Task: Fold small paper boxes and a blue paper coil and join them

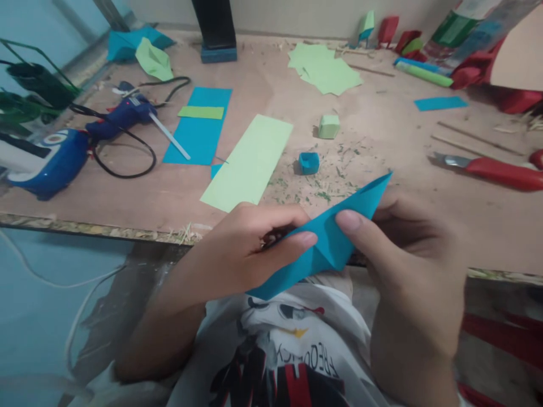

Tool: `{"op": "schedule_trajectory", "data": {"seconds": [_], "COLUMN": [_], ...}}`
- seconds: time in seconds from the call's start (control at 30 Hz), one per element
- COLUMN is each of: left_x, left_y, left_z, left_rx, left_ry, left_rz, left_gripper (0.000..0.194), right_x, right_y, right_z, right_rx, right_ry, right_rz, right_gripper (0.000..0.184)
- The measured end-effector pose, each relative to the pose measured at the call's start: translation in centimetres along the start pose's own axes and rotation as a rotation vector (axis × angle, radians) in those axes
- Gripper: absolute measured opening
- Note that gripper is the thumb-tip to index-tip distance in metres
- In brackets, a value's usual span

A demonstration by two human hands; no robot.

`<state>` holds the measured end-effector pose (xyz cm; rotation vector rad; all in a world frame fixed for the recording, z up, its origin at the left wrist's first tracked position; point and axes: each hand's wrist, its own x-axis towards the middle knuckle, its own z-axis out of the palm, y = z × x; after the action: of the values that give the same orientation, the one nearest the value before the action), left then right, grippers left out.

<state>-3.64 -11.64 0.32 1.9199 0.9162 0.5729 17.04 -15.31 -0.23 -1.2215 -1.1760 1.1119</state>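
Note:
A folded piece of blue paper [328, 240] is held at the table's front edge, its pointed corner tilted up to the right. My left hand [258, 240] pinches its left part, thumb on the near face and fingers behind. My right hand [399, 243] grips the right part, also with the thumb in front; its other fingers are curled and partly hidden. Just beyond the hands are a small open blue paper box [309, 163] and a small light green paper cube [329, 126]. A light green paper strip [250, 164] lies to their left.
On the left, a blue glue gun [123, 116] with a looped cable lies by a blue paper sheet [199, 127]. Red-handled pliers [496, 169] and thin sticks [479, 138] lie right. Light green jagged paper [324, 68] and a plastic bottle [460, 28] are at the back.

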Motion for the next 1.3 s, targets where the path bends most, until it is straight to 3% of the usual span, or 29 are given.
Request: {"op": "schedule_trajectory", "data": {"seconds": [0.23,0.47,0.67,1.03,1.3], "left_x": [0.2,0.6,0.1,-0.9,-1.1], "left_y": [0.8,1.5,1.2,2.0,1.7], "left_z": [0.4,1.0,0.6,0.7,0.7], "left_rx": [0.079,0.186,0.271,0.407,0.418], "left_ry": [-0.008,-0.007,-0.05,-0.029,-0.01], "left_rz": [-0.019,0.036,0.03,0.08,0.068], "left_gripper": [0.031,0.027,0.026,0.03,0.028], "right_x": [-0.2,0.1,0.4,0.2,0.3], "right_y": [0.0,-0.1,0.2,0.7,0.4], "right_z": [-0.6,-0.8,-0.8,-0.7,-1.1], "right_rx": [-0.011,0.083,0.188,0.168,0.209], "right_ry": [-0.046,-0.112,-0.016,0.051,-0.013], "right_rz": [0.06,0.016,-0.009,0.02,0.069], "right_gripper": [0.016,0.015,0.011,0.013,0.012]}}
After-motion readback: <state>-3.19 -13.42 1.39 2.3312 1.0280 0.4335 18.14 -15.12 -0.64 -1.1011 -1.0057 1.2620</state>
